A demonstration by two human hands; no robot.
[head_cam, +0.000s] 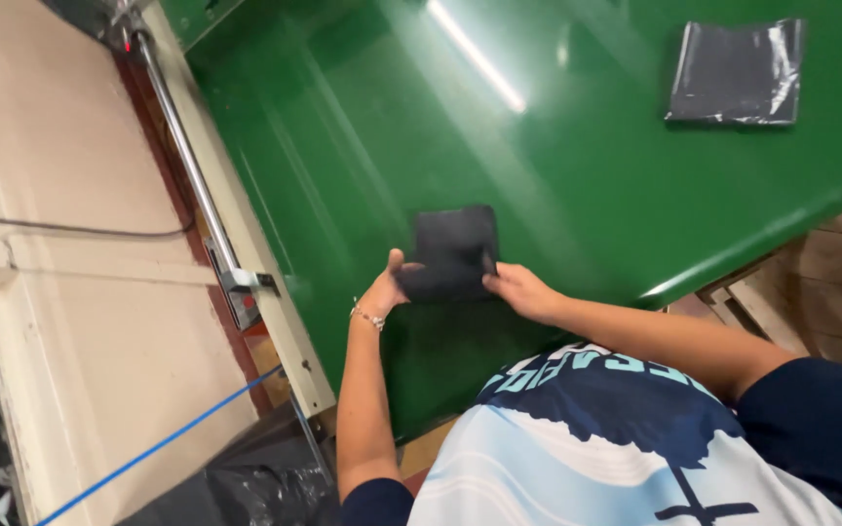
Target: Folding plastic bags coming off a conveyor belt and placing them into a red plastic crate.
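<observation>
Both hands (387, 289) (516, 289) around dark cloth (452, 251)

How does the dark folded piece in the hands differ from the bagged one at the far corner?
The folded dark cloth is bare and matte; the bagged dark packet sits in shiny clear plastic. The cloth is held by the left hand and right hand; the packet lies untouched, flat on the green table. Both are dark and squarish.

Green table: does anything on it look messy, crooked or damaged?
Nothing stands out. Both hands, left hand and right hand, hold a folded dark cloth over the green table; a bagged dark packet lies flat.
</observation>
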